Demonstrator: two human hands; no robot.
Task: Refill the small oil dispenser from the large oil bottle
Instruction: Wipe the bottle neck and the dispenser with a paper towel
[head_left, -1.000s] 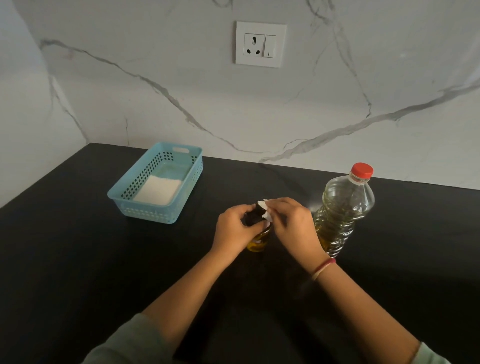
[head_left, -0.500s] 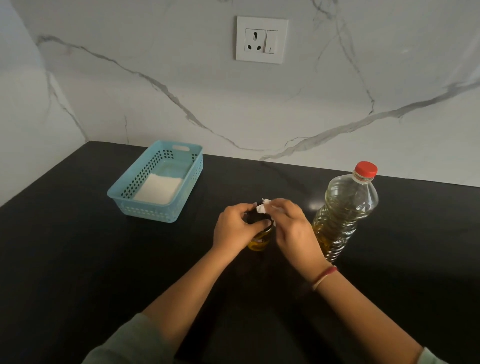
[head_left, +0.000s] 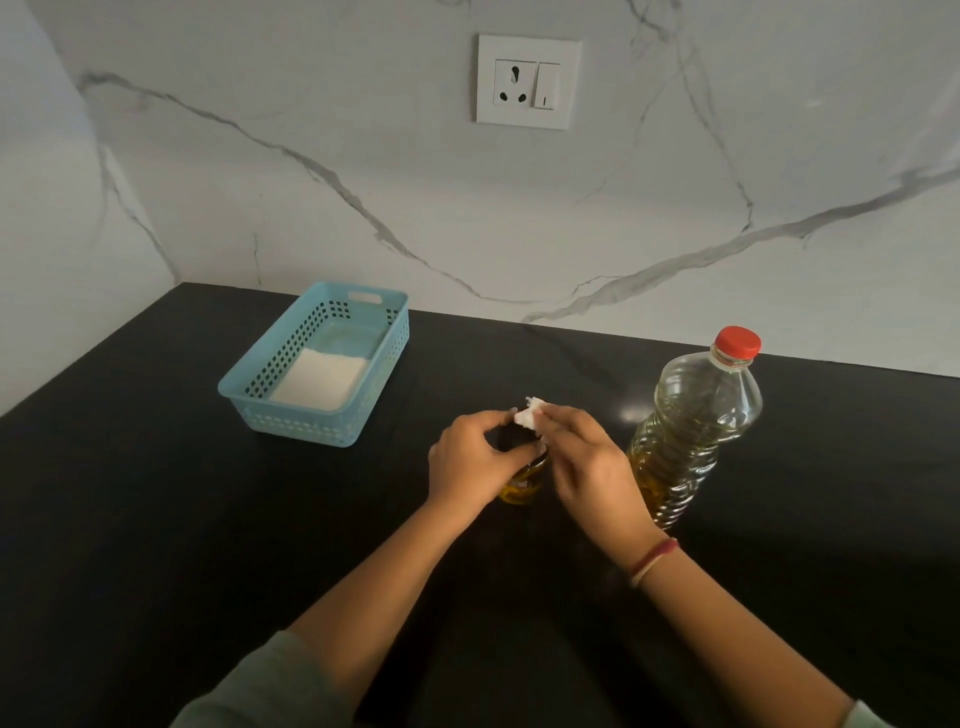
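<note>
The small oil dispenser (head_left: 521, 480) stands on the black counter (head_left: 156, 519), with yellow oil in its base and a dark top. My left hand (head_left: 467, 457) grips its upper part. My right hand (head_left: 582, 457) pinches a crumpled white tissue (head_left: 531, 415) against the dispenser's top. Most of the dispenser is hidden by both hands. The large oil bottle (head_left: 691, 431) stands upright just right of my right hand, its red cap (head_left: 737, 342) on, and is partly filled with oil.
A light blue perforated basket (head_left: 387, 332) holding a folded white cloth (head_left: 322, 378) sits at the back left of the counter. The marble wall behind carries a socket and switch plate (head_left: 528, 81). A side wall closes the left.
Both hands stay on the dispenser. The tissue in my right hand has shifted slightly over the dispenser's top. The camera has tilted a little.
</note>
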